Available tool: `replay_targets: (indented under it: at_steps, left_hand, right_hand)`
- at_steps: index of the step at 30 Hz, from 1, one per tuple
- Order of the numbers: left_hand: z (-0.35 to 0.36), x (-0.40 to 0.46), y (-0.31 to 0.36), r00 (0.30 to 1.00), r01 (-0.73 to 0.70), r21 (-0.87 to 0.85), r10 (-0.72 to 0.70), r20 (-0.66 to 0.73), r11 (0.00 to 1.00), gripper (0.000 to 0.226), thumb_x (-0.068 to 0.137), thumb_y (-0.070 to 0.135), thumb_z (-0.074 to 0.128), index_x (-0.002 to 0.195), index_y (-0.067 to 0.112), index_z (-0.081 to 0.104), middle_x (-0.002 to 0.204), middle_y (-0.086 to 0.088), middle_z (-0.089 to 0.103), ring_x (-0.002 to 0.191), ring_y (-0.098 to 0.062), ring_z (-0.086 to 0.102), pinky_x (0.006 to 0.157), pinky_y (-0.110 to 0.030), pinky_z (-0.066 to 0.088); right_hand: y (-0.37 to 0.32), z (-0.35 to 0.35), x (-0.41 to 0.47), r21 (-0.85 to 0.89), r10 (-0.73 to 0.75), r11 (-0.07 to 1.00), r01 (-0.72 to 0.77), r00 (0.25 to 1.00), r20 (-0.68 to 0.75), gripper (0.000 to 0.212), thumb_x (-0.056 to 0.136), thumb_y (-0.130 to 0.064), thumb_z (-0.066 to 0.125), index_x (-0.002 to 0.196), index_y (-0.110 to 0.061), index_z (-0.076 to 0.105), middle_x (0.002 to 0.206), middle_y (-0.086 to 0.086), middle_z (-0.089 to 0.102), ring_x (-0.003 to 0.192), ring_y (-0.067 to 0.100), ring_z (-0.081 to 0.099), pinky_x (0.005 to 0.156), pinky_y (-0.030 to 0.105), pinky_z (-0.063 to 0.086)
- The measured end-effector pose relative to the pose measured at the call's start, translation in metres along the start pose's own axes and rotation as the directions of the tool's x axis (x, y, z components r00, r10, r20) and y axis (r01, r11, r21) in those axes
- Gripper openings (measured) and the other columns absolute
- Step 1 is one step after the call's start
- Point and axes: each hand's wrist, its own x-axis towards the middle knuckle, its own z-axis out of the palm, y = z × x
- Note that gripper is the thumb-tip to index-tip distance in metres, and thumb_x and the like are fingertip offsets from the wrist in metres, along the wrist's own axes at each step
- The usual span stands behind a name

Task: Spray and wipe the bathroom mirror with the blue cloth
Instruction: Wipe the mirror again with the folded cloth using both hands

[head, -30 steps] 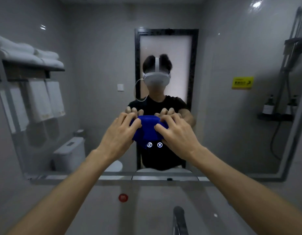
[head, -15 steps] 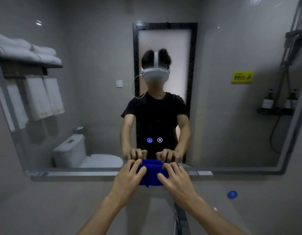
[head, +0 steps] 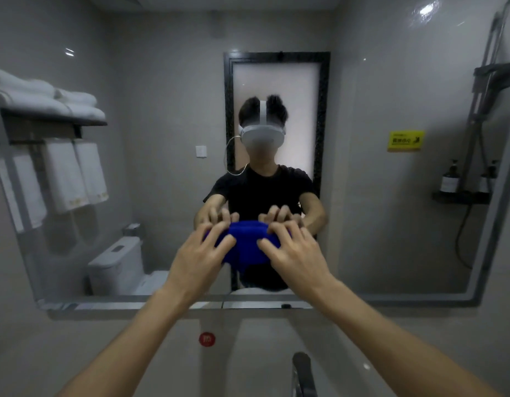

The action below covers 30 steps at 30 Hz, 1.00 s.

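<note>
The folded blue microfibre cloth (head: 245,246) lies flat against the large wall-mounted bathroom mirror (head: 377,224), in the lower middle part of the glass, a little above its bottom frame. The left hand (head: 197,260) presses on its left side and the right hand (head: 295,253) on its right side; each grip is wide, the fingers spread and nearly straight, so the palms push the cloth on the glass and do not clutch it. I judge that two hands are used to give even pressure and to keep the cloth folded in a thick pad, which wipes a broad band in one pass. The arms are stretched forward because the mirror hangs behind the pale grey washbasin surface (head: 162,353). Below the mirror a small round red button (head: 207,339) sits on the wall, and the dark metal tap (head: 304,373) rises at the lower edge. In the reflection white folded towels (head: 47,101) rest on a rack. No spray bottle is visible, so the step in hand seems to be the wiping.
</note>
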Motion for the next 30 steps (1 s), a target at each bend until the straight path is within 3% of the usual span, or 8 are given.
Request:
replay_targets:
  at_steps: [4, 7, 12, 18, 25, 30]
  left_hand:
    - [-0.035, 0.054, -0.024, 0.998, -0.024, 0.087, 0.030, -0.059, 0.996, 0.046, 0.067, 0.002, 0.078, 0.109, 0.006, 0.060, 0.129, -0.021, 0.058, 0.106, -0.038, 0.053, 0.083, -0.046, 0.054]
    - [-0.067, 0.095, -0.038, 0.994, -0.038, 0.134, 0.051, -0.099, 0.990, 0.047, 0.068, 0.006, 0.078, 0.111, 0.006, 0.058, 0.132, -0.020, 0.056, 0.104, -0.040, 0.054, 0.078, -0.048, 0.053]
    - [-0.116, 0.163, -0.053, 0.974, -0.042, 0.225, 0.090, -0.210, 0.973, 0.040, 0.075, 0.008, 0.069, 0.112, 0.004, 0.057, 0.131, -0.017, 0.056, 0.098, -0.041, 0.054, 0.072, -0.047, 0.050]
    - [-0.144, 0.219, -0.070, 0.936, -0.047, 0.282, 0.140, -0.322, 0.958, 0.035, 0.082, 0.017, 0.053, 0.114, 0.003, 0.057, 0.134, -0.017, 0.058, 0.100, -0.041, 0.056, 0.079, -0.049, 0.046]
    - [-0.183, 0.282, -0.091, 0.927, 0.036, 0.363, 0.104, -0.360, 0.931, 0.048, 0.076, 0.005, 0.074, 0.119, 0.001, 0.054, 0.130, -0.023, 0.059, 0.113, -0.043, 0.056, 0.099, -0.052, 0.041]
    - [-0.208, 0.323, -0.103, 0.912, 0.072, 0.376, 0.091, -0.399, 0.924, 0.050, 0.076, 0.002, 0.072, 0.120, 0.003, 0.048, 0.119, -0.021, 0.058, 0.110, -0.039, 0.053, 0.097, -0.046, 0.041]
  right_hand:
    - [0.033, -0.033, 0.061, -0.103, 0.006, 0.995, -0.011, 0.998, -0.055, 0.021, 0.081, -0.014, 0.060, 0.101, -0.014, 0.064, 0.114, 0.017, 0.063, 0.095, 0.037, 0.058, 0.073, 0.045, 0.050]
    - [0.058, -0.057, 0.101, -0.166, -0.015, 0.986, 0.001, 0.997, -0.082, 0.025, 0.083, -0.019, 0.055, 0.106, -0.013, 0.064, 0.116, 0.016, 0.063, 0.098, 0.036, 0.058, 0.073, 0.043, 0.048]
    - [0.099, -0.086, 0.167, -0.230, 0.002, 0.973, -0.038, 0.987, -0.158, 0.033, 0.077, -0.016, 0.076, 0.107, -0.011, 0.065, 0.116, 0.014, 0.064, 0.099, 0.035, 0.060, 0.070, 0.042, 0.049]
    - [0.139, -0.102, 0.221, -0.302, -0.043, 0.953, -0.038, 0.965, -0.259, 0.037, 0.077, -0.017, 0.079, 0.111, -0.012, 0.063, 0.126, 0.007, 0.062, 0.102, 0.029, 0.060, 0.070, 0.039, 0.053]
    - [0.174, -0.119, 0.282, -0.295, -0.016, 0.951, -0.091, 0.940, -0.342, 0.046, 0.080, -0.012, 0.078, 0.123, -0.012, 0.061, 0.129, 0.007, 0.066, 0.112, 0.031, 0.062, 0.083, 0.043, 0.055]
    - [0.193, -0.145, 0.330, -0.334, -0.029, 0.937, -0.101, 0.932, -0.362, 0.045, 0.095, -0.017, 0.062, 0.137, -0.010, 0.048, 0.136, 0.010, 0.058, 0.115, 0.032, 0.059, 0.086, 0.046, 0.053]
